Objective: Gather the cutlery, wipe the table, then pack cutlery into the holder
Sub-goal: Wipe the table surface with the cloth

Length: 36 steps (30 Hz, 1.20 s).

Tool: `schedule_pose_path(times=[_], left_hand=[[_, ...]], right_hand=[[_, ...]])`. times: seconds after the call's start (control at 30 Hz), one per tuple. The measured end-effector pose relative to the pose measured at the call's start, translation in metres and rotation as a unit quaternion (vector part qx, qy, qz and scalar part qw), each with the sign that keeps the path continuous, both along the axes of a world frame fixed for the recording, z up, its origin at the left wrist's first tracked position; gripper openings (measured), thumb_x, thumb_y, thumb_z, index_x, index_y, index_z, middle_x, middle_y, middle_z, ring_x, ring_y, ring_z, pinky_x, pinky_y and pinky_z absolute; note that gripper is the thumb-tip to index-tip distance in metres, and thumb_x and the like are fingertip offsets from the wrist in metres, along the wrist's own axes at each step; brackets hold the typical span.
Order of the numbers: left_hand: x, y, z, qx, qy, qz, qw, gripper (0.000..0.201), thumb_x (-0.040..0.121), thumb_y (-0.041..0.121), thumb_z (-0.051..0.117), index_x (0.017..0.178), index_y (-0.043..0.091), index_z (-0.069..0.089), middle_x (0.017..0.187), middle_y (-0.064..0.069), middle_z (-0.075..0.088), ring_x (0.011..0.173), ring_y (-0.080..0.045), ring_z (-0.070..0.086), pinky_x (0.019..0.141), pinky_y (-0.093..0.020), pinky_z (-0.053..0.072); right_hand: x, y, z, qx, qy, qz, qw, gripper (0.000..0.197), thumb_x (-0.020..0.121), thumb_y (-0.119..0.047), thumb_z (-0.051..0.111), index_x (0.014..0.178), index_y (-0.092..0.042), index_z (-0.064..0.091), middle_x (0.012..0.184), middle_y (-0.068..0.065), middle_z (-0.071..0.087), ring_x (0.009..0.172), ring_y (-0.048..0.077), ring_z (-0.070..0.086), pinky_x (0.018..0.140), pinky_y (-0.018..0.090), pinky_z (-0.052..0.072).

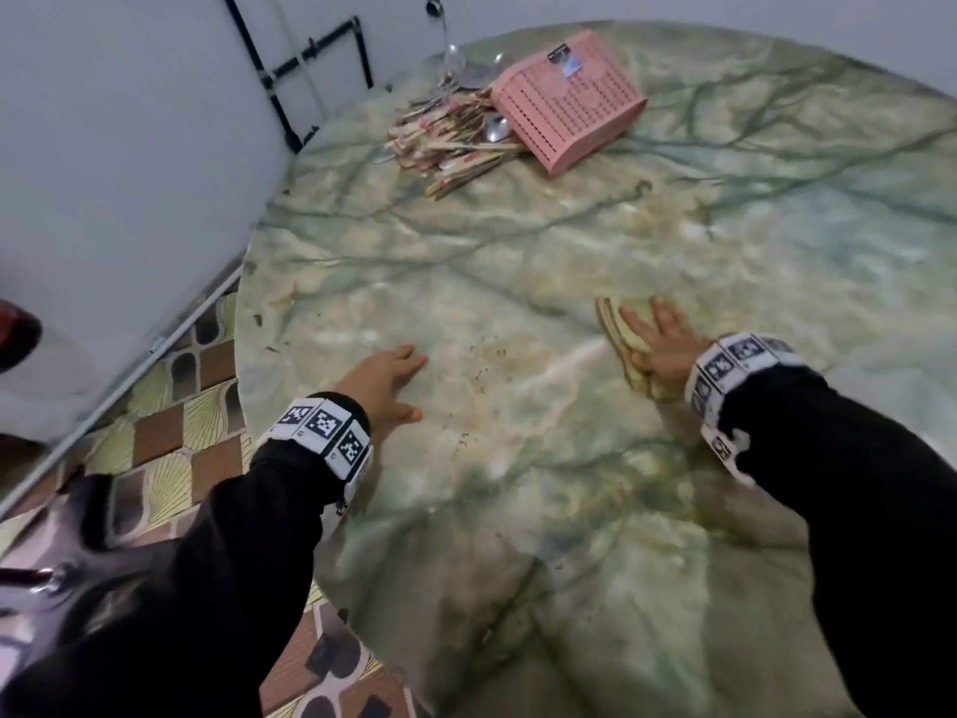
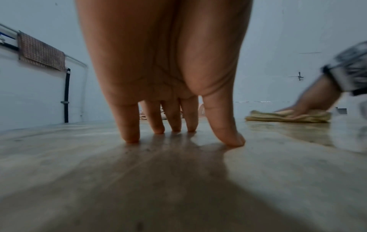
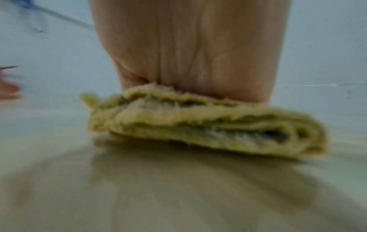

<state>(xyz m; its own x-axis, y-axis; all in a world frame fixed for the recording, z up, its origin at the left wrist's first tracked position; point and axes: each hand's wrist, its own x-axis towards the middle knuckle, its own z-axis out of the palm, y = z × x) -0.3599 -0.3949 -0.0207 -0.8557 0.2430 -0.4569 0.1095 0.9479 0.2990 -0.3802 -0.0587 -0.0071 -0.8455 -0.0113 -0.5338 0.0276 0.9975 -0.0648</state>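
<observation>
Head view: right hand (image 1: 660, 344) lies flat, fingers straight, pressing the folded yellow-green cloth (image 1: 624, 344) onto the green marble surface (image 1: 518, 261) at centre right. Left hand (image 1: 386, 380) is braced there on its fingertips, holding nothing. Keep the pressure even and sweep through the crumbs (image 1: 481, 365). Chopsticks-and-spoons pile (image 1: 455, 132) sits beside the tipped pink plastic holder (image 1: 567, 101), upper middle.

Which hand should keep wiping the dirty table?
The right hand, probably. It presses flat on the folded cloth, while the left hand only rests its fingertips on the table, holding nothing.
</observation>
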Motion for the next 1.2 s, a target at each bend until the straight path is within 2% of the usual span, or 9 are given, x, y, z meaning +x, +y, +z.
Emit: schedule_pose_path(times=[0.1, 0.2, 0.3, 0.43, 0.53, 0.63, 0.93, 1.13, 1.2], left_hand=[[-0.002, -0.002, 0.001, 0.007, -0.001, -0.010, 1.000, 0.078, 0.081, 0.023, 0.069, 0.146, 0.017, 0.026, 0.156, -0.001, 0.014, 0.143, -0.017, 0.018, 0.115, -0.026, 0.013], [-0.004, -0.007, 0.001, 0.035, -0.001, 0.012, 0.999, 0.064, 0.090, 0.017, 0.058, 0.146, 0.017, 0.027, 0.156, 0.001, 0.017, 0.143, -0.014, 0.020, 0.113, -0.021, 0.013], [-0.004, -0.016, 0.002, 0.055, -0.004, 0.013, 0.998, 0.055, 0.094, 0.012, 0.050, 0.145, 0.019, 0.029, 0.155, 0.004, 0.019, 0.142, -0.013, 0.021, 0.113, -0.021, 0.013], [-0.003, -0.023, 0.003, 0.063, -0.022, -0.017, 0.998, 0.062, 0.092, 0.009, 0.054, 0.146, 0.017, 0.025, 0.156, 0.005, 0.013, 0.143, -0.013, 0.019, 0.114, -0.022, 0.012], [0.001, -0.021, 0.003, 0.044, -0.011, -0.053, 0.998, 0.068, 0.091, 0.009, 0.055, 0.148, 0.012, 0.018, 0.157, -0.001, 0.007, 0.145, -0.015, 0.013, 0.113, -0.021, 0.009], [0.003, -0.020, 0.002, 0.035, 0.010, -0.071, 0.997, 0.067, 0.092, 0.009, 0.053, 0.148, 0.009, 0.015, 0.157, -0.005, 0.006, 0.145, -0.016, 0.011, 0.112, -0.019, 0.008], [0.003, -0.022, -0.005, 0.019, 0.019, -0.103, 0.994, 0.065, 0.094, 0.012, 0.051, 0.148, 0.007, 0.014, 0.157, -0.009, 0.004, 0.145, -0.020, 0.008, 0.114, -0.022, 0.007], [0.002, -0.023, -0.005, -0.002, 0.030, -0.127, 0.991, 0.063, 0.096, 0.013, 0.047, 0.148, 0.006, 0.012, 0.157, -0.009, 0.003, 0.146, -0.022, 0.008, 0.116, -0.026, 0.009], [0.002, -0.022, -0.004, -0.009, 0.031, -0.132, 0.991, 0.063, 0.096, 0.013, 0.046, 0.148, 0.005, 0.011, 0.157, -0.009, 0.002, 0.146, -0.022, 0.008, 0.116, -0.027, 0.009]], right_hand=[[-0.038, -0.058, -0.014, -0.001, 0.036, 0.004, 0.999, 0.060, 0.099, -0.036, 0.033, 0.149, -0.027, 0.002, 0.155, 0.018, -0.013, 0.144, 0.036, -0.004, 0.118, 0.041, 0.002], [0.001, -0.134, -0.028, -0.025, 0.188, 0.238, 0.952, 0.050, 0.100, -0.035, 0.014, 0.140, -0.020, 0.040, 0.145, 0.022, 0.022, 0.132, 0.033, 0.038, 0.113, 0.043, 0.014], [0.108, -0.154, -0.023, -0.085, 0.010, 0.317, 0.944, 0.055, 0.080, -0.040, 0.032, 0.134, -0.038, 0.041, 0.146, 0.005, 0.041, 0.130, 0.024, 0.046, 0.100, 0.056, 0.037], [0.160, -0.097, -0.005, -0.068, -0.139, 0.358, 0.921, 0.066, 0.075, -0.055, 0.014, 0.134, -0.058, -0.017, 0.140, -0.012, -0.037, 0.142, 0.013, -0.012, 0.114, 0.048, 0.004], [0.114, -0.042, 0.001, -0.009, -0.098, 0.102, 0.990, 0.065, 0.096, -0.045, 0.030, 0.140, -0.042, -0.018, 0.147, -0.009, -0.036, 0.144, 0.020, -0.015, 0.115, 0.047, 0.003], [0.077, -0.043, -0.003, 0.004, -0.020, -0.094, 0.995, 0.066, 0.098, -0.032, 0.038, 0.148, -0.032, -0.006, 0.155, 0.006, -0.022, 0.145, 0.030, -0.010, 0.117, 0.045, 0.005], [0.227, -0.214, -0.004, -0.076, -0.092, 0.185, 0.975, 0.068, 0.097, -0.031, 0.036, 0.142, -0.048, -0.013, 0.141, -0.008, -0.041, 0.137, 0.014, -0.028, 0.110, 0.049, -0.015], [0.249, -0.090, 0.009, -0.048, -0.119, -0.090, 0.988, 0.068, 0.089, -0.063, 0.025, 0.133, -0.045, -0.023, 0.141, -0.009, -0.041, 0.138, 0.015, -0.025, 0.114, 0.054, -0.003], [0.230, -0.069, 0.007, -0.022, -0.063, -0.219, 0.973, 0.066, 0.097, -0.044, 0.033, 0.144, -0.039, -0.013, 0.152, -0.001, -0.029, 0.143, 0.020, -0.019, 0.114, 0.054, 0.004]])
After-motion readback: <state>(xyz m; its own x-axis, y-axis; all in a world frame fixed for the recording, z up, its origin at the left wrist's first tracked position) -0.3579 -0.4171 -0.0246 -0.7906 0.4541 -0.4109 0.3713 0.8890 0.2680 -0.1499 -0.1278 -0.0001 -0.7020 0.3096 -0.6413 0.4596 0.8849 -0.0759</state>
